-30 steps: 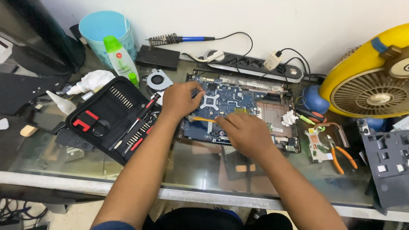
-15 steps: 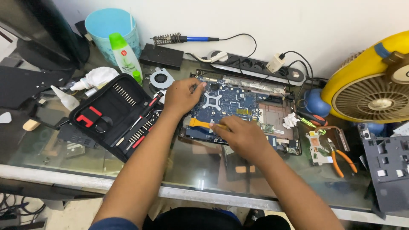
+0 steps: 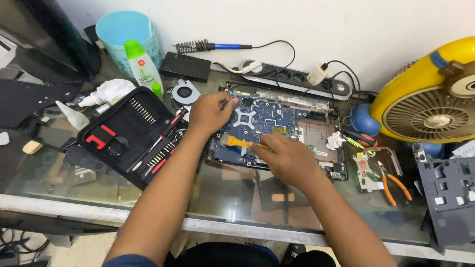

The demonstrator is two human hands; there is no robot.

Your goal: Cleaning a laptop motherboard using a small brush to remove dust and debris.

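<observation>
While the left hand (image 3: 209, 114) rests on the upper left corner of the blue laptop circuit board (image 3: 262, 123), its fingers are curled down onto the board edge, pinning rather than enclosing it. The board lies flat in the dark open laptop base (image 3: 316, 133) at mid glass worktop (image 3: 59, 183).

Right hand (image 3: 287, 158): fingers clenched around the orange-handled small brush (image 3: 237, 142). Handle runs leftward from the fist; pale brush head touches the lower left area of the board.

Left of the board: black zip-open screwdriver bit case (image 3: 128, 133), red-and-black tools inside, just beside the left forearm. Behind it: small grey cooling fan (image 3: 184, 93), green-capped white plastic bottle (image 3: 142, 66), light blue plastic bucket (image 3: 126, 29).

Along the wall: blue-handled soldering iron (image 3: 213, 46), black power strip (image 3: 297, 79).

Right of the base: orange-handled pliers (image 3: 393, 183), yellow round desk fan (image 3: 435, 94), well apart from both hands.
</observation>
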